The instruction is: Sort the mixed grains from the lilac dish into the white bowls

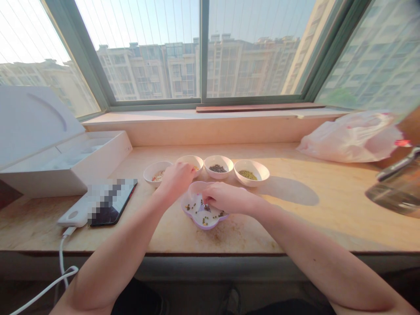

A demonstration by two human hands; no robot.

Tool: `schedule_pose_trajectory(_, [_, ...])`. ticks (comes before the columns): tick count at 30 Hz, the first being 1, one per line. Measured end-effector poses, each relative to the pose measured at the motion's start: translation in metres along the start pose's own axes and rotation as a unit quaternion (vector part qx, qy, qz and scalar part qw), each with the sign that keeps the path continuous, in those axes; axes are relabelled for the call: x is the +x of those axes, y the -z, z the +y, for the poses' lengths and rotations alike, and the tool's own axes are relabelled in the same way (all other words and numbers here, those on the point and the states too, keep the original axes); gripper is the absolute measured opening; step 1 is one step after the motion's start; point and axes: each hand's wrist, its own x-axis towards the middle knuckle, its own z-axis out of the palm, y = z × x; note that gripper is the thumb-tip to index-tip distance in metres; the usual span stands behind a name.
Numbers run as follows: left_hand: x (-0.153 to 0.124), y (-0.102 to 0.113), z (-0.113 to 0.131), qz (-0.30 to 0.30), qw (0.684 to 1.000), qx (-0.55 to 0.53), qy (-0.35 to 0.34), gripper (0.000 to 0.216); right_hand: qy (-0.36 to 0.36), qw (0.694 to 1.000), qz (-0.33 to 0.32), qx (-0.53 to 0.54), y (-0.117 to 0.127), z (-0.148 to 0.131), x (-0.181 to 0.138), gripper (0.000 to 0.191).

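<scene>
My left hand (180, 176) is at the second white bowl (190, 158) from the left, its fingers bent down over yellowish bits inside. My right hand (223, 197) reaches into a lilac flower-shaped dish (205, 225), fingertips pinched together low over its middle. Small groups of green and dark beans (206, 220) lie scattered in that dish. What either hand holds, if anything, is too small to make out. Beside them stand a bowl of pale and reddish pieces (158, 176), a bowl of dark beans (218, 168) and a bowl of green beans (247, 175).
An open white box (98, 162) stands at the left, with a phone (114, 205) and a white power bank (74, 212) with a cable (62, 249) before it. At the right are a plastic bag (354, 135) and a clear glass vessel (397, 188). Windows rise behind the counter (295, 223).
</scene>
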Motion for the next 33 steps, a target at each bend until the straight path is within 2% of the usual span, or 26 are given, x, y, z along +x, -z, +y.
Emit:
schedule_pose_trajectory(3, [0.013, -0.005, -0.014, 0.049, 0.996, -0.071, -0.033, 0.033, 0.029, 0.996, -0.081, 0.015, 0.005, -0.006, 0.001, 0.017])
schedule_pose_trajectory(6, [0.025, -0.015, -0.026, 0.062, 0.993, -0.098, -0.03, 0.03, 0.057, 0.994, -0.094, 0.003, 0.006, -0.005, 0.001, 0.015])
schedule_pose_trajectory(12, [0.035, -0.032, -0.037, 0.051, 0.997, -0.052, -0.007, 0.03, 0.069, 0.991, -0.117, -0.009, 0.003, -0.004, 0.0, 0.018])
schedule_pose_trajectory(14, [0.035, -0.032, -0.037, 0.059, 0.997, -0.048, -0.008, 0.031, 0.072, 0.99, -0.123, 0.016, 0.007, -0.008, 0.001, 0.02])
schedule_pose_trajectory(18, [0.031, -0.023, -0.032, 0.069, 0.995, -0.069, -0.036, 0.03, 0.059, 0.98, -0.129, 0.139, 0.027, -0.014, 0.002, 0.016])
schedule_pose_trajectory(20, [0.026, -0.018, -0.028, 0.057, 0.992, -0.094, -0.065, 0.03, 0.04, 0.977, -0.114, 0.174, 0.041, -0.008, 0.002, 0.009])
schedule_pose_trajectory(22, [0.022, -0.013, -0.023, 0.031, 0.988, -0.11, -0.102, 0.03, -0.009, 0.982, -0.056, 0.179, 0.056, 0.005, 0.003, 0.005])
schedule_pose_trajectory(25, [0.014, -0.009, -0.014, -0.011, 0.979, -0.13, -0.158, 0.027, -0.1, 0.989, 0.076, 0.078, 0.076, 0.035, 0.003, 0.004])
schedule_pose_trajectory(27, [0.009, -0.008, -0.008, -0.049, 0.97, -0.144, -0.187, 0.025, -0.132, 0.983, 0.128, -0.017, 0.086, 0.057, 0.003, 0.013])
schedule_pose_trajectory(30, [0.002, -0.008, 0.001, -0.106, 0.959, -0.137, -0.225, 0.023, -0.197, 0.968, 0.123, -0.099, 0.093, 0.084, 0.002, 0.02])
schedule_pose_trajectory(33, [-0.004, -0.013, 0.008, -0.123, 0.954, -0.117, -0.247, 0.025, -0.253, 0.954, 0.084, -0.135, 0.093, 0.102, 0.001, 0.023])
